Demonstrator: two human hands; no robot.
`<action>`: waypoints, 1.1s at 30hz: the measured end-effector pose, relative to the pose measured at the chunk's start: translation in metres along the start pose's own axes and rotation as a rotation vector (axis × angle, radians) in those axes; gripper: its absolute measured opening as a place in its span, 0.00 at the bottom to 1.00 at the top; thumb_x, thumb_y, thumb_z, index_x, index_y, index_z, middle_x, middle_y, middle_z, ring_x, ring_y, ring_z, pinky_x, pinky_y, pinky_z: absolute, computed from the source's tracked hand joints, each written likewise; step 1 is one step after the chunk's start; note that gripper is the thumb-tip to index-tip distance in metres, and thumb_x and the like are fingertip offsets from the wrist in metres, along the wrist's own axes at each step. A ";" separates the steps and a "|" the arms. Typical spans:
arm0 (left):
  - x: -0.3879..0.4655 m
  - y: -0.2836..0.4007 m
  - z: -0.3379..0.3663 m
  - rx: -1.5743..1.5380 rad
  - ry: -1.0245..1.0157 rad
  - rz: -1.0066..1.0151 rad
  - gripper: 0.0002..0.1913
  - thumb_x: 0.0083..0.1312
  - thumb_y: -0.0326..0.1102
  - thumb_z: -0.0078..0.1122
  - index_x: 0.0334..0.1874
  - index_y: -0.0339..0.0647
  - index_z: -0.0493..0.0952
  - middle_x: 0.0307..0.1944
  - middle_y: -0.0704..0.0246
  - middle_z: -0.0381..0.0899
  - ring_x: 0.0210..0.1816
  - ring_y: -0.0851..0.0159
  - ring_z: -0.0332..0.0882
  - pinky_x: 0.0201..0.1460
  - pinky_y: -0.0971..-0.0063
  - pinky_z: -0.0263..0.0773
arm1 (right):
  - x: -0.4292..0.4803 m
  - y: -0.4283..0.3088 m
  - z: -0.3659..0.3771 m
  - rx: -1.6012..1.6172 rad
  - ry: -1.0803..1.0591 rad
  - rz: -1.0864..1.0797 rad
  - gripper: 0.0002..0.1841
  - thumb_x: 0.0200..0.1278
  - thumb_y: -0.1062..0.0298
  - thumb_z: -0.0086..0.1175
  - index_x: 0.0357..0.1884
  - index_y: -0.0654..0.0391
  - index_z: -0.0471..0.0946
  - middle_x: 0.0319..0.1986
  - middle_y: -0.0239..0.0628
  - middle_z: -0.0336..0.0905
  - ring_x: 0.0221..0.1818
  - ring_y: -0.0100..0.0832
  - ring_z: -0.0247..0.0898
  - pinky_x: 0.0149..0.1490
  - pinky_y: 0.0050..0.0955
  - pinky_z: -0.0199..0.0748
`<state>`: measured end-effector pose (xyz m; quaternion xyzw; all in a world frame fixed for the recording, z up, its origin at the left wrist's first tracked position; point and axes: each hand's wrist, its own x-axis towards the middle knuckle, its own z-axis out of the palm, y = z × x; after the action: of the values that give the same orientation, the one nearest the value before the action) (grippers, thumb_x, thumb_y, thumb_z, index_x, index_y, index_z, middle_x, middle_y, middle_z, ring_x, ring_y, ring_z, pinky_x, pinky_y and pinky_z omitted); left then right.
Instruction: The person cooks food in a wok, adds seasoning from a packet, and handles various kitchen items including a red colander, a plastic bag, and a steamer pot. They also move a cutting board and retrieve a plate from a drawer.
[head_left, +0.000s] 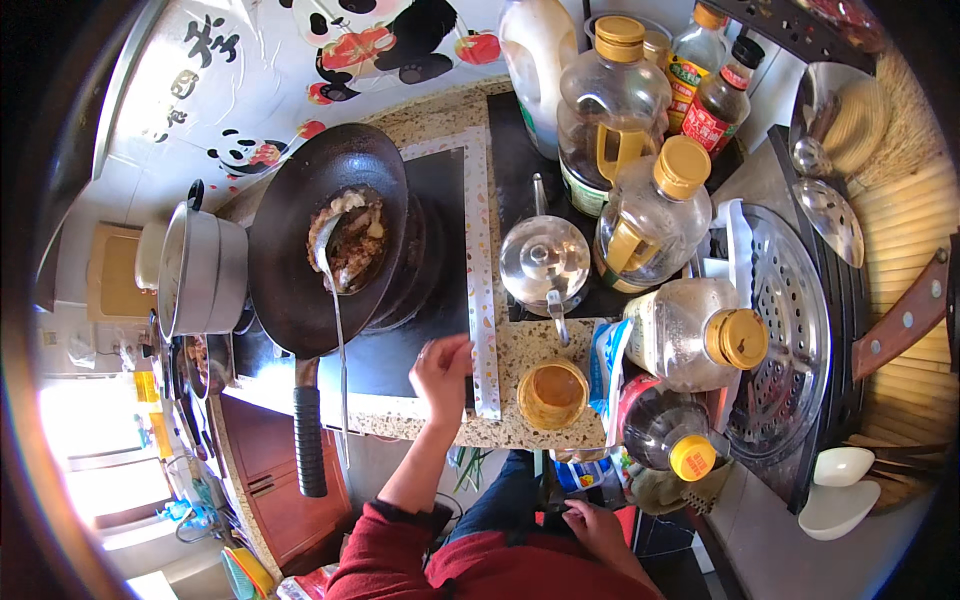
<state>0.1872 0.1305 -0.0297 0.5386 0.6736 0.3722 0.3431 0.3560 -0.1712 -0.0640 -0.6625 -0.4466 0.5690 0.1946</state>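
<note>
My left hand (441, 377) hangs over the front right part of the black cooktop (442, 225), its fingers curled in with nothing visible between them. Left of it, a dark wok (281, 247) tilts on the cooktop, its black ribbed handle (309, 442) jutting past the counter's front edge. Browned food (364, 251) lies in the wok, with the bowl of a long metal ladle (339, 345) resting in it. An uncapped glass jar (553, 394) of brownish content stands right of my left hand. Low by my body, my right hand (596, 531) appears empty, fingers loosely apart.
A steel pot (202, 270) stands left of the wok. To the right are a lidded glass pot (544, 259), several large bottles with gold caps (652, 225) and a dark bottle with a yellow cap (664, 424). A perforated steamer plate (787, 330) leans at the far right.
</note>
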 end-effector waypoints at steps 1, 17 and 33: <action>-0.009 -0.004 -0.009 -0.049 -0.004 -0.116 0.04 0.61 0.27 0.62 0.35 0.34 0.80 0.22 0.71 0.78 0.20 0.76 0.75 0.23 0.81 0.71 | 0.000 0.000 0.000 0.002 -0.003 0.005 0.16 0.63 0.57 0.54 0.48 0.56 0.77 0.34 0.40 0.83 0.36 0.43 0.79 0.39 0.39 0.76; -0.115 -0.057 -0.055 -0.011 -0.187 -0.134 0.27 0.75 0.43 0.42 0.13 0.43 0.58 0.14 0.81 0.57 0.19 0.80 0.53 0.21 0.76 0.45 | -0.005 -0.004 0.000 -0.030 -0.004 -0.052 0.17 0.64 0.56 0.53 0.49 0.56 0.76 0.34 0.40 0.83 0.37 0.44 0.79 0.40 0.39 0.75; -0.141 -0.044 -0.095 0.079 -0.008 0.066 0.08 0.71 0.31 0.41 0.34 0.35 0.66 0.25 0.56 0.71 0.28 0.50 0.71 0.33 0.62 0.66 | -0.013 -0.038 0.015 -0.167 0.120 -0.238 0.11 0.65 0.63 0.50 0.46 0.51 0.79 0.31 0.37 0.84 0.33 0.41 0.80 0.36 0.38 0.76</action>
<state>0.1104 -0.0266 -0.0132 0.5752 0.6681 0.3544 0.3118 0.3284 -0.1654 -0.0320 -0.6516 -0.5553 0.4622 0.2311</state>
